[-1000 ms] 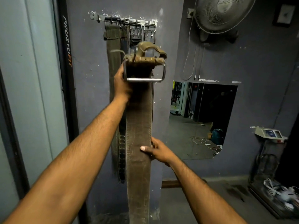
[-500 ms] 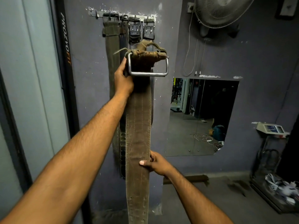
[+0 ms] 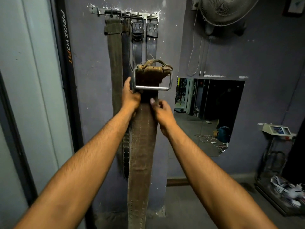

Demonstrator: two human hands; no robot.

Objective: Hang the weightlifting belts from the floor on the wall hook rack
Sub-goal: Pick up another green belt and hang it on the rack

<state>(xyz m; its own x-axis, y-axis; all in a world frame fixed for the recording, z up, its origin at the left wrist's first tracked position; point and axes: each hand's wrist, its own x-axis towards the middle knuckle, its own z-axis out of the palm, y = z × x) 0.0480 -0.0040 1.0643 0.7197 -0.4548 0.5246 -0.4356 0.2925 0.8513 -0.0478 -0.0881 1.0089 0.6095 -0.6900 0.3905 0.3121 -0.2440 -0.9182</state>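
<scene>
Got the worn, stitched brown leather belt [image 3: 142, 146] upright in front of the wall [image 3: 92, 80], below the metal hook rack [image 3: 125, 13]. My left hand [image 3: 131, 96] curls round its left edge under the square steel buckle [image 3: 152, 87]. My right hand [image 3: 162, 113] pinches the right edge, thumb on front.

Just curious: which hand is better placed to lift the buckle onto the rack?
Probably the left hand: it grips the belt right beside the buckle, higher than the right hand.

Tall black vertical metal post [image 3: 65, 47], upper left of the frame, white lettering "PROZVOFIT" running lengthwise, "FIT" in orange
</scene>
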